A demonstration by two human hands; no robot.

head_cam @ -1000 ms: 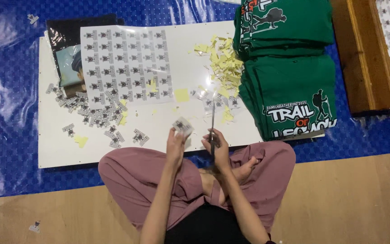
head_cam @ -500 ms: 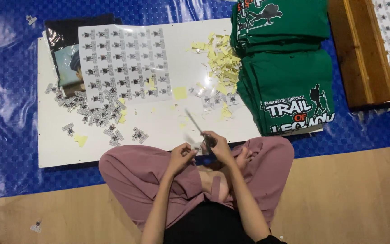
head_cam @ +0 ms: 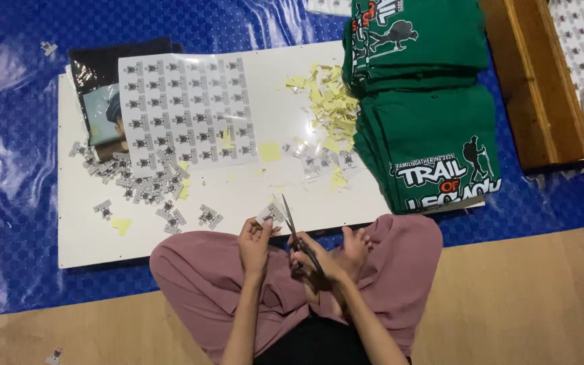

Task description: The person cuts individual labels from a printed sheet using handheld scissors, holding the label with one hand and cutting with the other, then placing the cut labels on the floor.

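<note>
Left hand (head_cam: 254, 245) is pinching a small printed label piece (head_cam: 271, 214) over the white board (head_cam: 251, 196) edge; right hand (head_cam: 324, 260) is gripping scissors (head_cam: 293, 230), blades angled up toward the piece, forearms converging above crossed legs.

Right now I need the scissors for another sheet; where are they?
Head view, bottom centre: the scissors are in the right hand, blades beside the small label the left hand holds.

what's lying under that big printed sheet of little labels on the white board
Under the printed label sheet, at its left edge, lie a dark glossy sheet and a picture print, all on the white board. Whatever lies beneath the sheet's middle is hidden.
</note>
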